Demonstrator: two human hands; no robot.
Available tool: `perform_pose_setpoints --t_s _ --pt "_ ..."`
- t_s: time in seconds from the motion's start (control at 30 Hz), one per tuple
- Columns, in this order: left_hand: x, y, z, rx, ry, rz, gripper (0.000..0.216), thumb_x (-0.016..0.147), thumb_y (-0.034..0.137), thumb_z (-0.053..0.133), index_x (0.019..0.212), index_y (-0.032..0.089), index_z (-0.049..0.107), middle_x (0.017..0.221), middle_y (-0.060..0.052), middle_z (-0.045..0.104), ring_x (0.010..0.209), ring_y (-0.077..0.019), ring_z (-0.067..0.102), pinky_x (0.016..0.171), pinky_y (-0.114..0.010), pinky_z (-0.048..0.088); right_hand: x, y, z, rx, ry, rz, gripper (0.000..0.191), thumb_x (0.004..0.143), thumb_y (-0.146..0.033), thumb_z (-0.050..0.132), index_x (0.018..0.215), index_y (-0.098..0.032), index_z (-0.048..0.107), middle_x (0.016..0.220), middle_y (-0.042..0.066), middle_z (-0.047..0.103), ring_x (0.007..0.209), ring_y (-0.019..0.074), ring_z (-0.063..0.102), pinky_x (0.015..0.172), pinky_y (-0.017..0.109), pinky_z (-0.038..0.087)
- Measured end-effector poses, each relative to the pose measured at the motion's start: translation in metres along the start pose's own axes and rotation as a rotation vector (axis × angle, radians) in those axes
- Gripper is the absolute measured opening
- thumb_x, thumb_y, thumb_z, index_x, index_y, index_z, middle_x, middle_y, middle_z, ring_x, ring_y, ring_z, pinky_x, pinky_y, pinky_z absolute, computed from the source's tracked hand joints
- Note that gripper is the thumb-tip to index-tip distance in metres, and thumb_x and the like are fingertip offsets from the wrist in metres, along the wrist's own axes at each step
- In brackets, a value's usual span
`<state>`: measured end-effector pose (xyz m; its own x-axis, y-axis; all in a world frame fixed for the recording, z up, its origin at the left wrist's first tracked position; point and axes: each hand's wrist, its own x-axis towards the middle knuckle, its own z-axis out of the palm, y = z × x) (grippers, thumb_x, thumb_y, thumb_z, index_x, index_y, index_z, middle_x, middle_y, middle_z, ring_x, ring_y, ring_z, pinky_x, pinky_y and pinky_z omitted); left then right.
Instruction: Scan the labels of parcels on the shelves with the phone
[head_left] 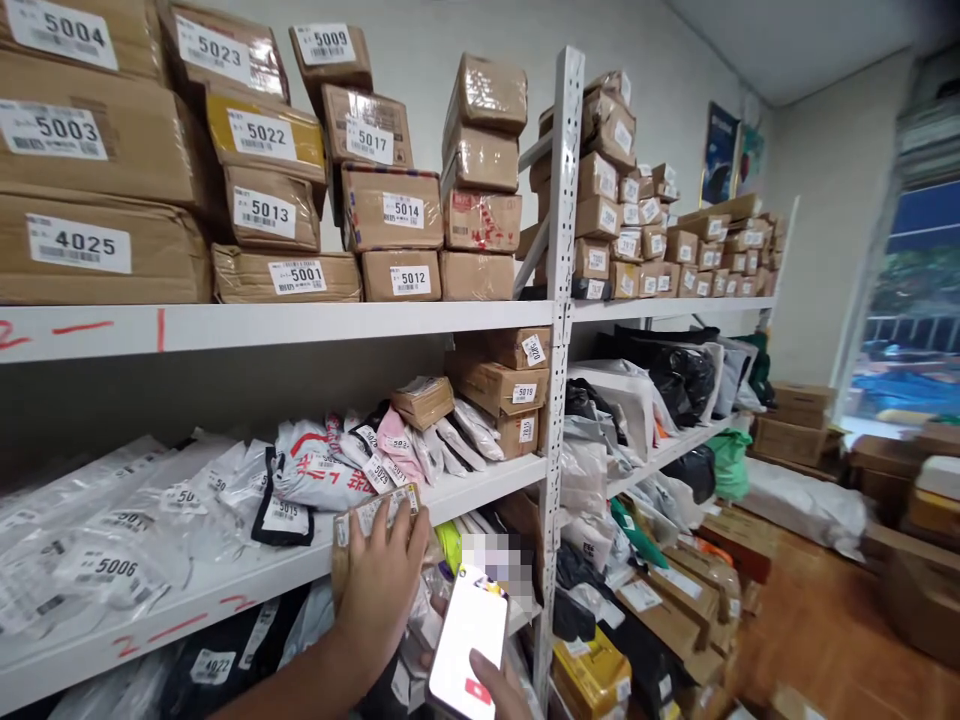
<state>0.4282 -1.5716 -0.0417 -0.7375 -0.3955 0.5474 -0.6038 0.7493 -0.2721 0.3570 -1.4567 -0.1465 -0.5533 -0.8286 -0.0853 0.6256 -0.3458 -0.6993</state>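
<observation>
My left hand [384,578] reaches up to the edge of the middle shelf, its fingers wrapped over a small cardboard box [341,552] with a label on its upper face. Much of the box is hidden behind the hand. Lower and to the right, my right hand [501,690] holds a smartphone [466,630] upright, its bright screen facing me and the thumb over the lower part. Just behind the box lie plastic mailer bags with printed numbers, among them a white bag with red print [319,468] and a dark-edged one [285,515].
Numbered cardboard boxes [401,215] are stacked along the upper shelf. A white perforated post [564,300] stands to the right of my hands. Clear bags [105,560] cover the middle shelf at left. More parcels [660,600] and boxes [919,590] lie on the orange-brown floor [802,640].
</observation>
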Motion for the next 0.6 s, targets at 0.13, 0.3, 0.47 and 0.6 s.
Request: perform_pose_setpoints --t_s 0.13,0.3,0.47,0.6 --pt "-0.001 -0.014 -0.012 -0.111 -0.233 0.095 0.065 0.068 -0.003 0.046 0.127 0.020 0.055 0.131 -0.013 0.056 0.124 -0.0313 0.048 0.102 -0.056 0.036 0.019 0.008 0.018 0.107 -0.109 -0.010 0.069 0.058 -0.048 0.084 0.109 -0.011 0.057 0.075 0.012 0.076 0.061 0.0253 0.070 0.041 0.029 0.053" --pt "-0.019 -0.071 -0.012 -0.355 -0.218 0.062 0.065 0.067 0.018 0.062 0.130 0.030 0.050 0.139 -0.010 0.045 0.132 -0.0355 0.037 0.106 -0.059 0.030 0.026 0.007 0.025 0.187 -0.150 -0.047 0.058 0.062 -0.043 0.084 0.103 -0.013 0.056 0.083 0.015 0.077 0.062 0.0217 0.071 0.041 0.023 0.051" --pt "-0.052 -0.102 0.037 -0.608 -0.143 -0.016 0.093 0.058 0.024 0.072 0.141 0.026 0.030 0.148 -0.013 0.025 0.133 -0.0321 0.036 0.103 -0.043 0.042 0.028 0.003 0.029 0.186 -0.143 -0.029 0.049 0.066 -0.041 0.083 0.098 -0.012 0.058 0.078 0.013 0.076 0.064 0.0228 0.071 0.042 0.023 0.051" --pt "-0.061 -0.082 0.055 -0.680 0.071 -0.072 0.088 0.058 0.034 0.075 0.133 0.024 0.031 0.132 -0.013 0.037 0.124 -0.0331 0.043 0.103 -0.051 0.040 0.022 -0.007 0.033 0.150 -0.070 -0.068 0.071 0.060 -0.042 0.086 0.115 -0.011 0.052 0.082 0.014 0.076 0.075 0.0298 0.072 0.039 0.024 0.049"
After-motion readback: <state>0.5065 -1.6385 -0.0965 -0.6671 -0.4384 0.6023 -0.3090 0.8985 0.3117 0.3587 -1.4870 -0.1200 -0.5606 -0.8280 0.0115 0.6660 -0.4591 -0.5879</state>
